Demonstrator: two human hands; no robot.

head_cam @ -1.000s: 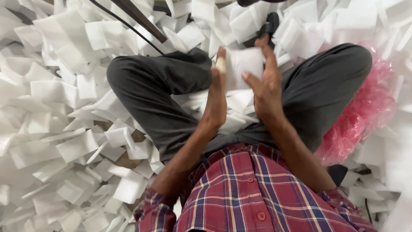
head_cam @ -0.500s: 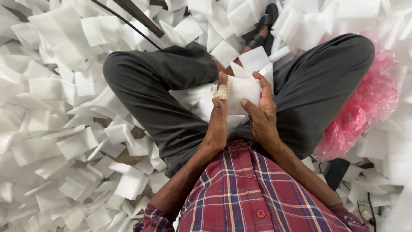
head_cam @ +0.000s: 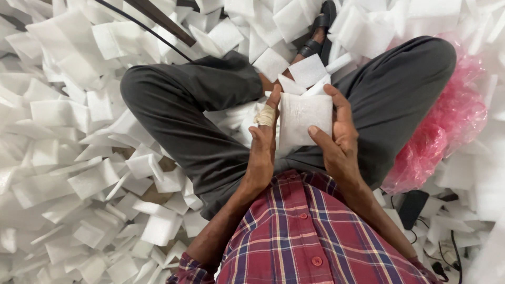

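Drawn nearer the lap: white pouch, pinched between left hand and right hand. Squaring its edges, seemingly; next calls for firm, even pressure.

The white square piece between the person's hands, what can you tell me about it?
The white foam piece is a flat, roughly square sheet, soft-looking and slightly rumpled. It is held over the lap, its face to the camera. The left hand, with a bandaged finger, presses its left edge; the right hand grips its right edge and lower corner.
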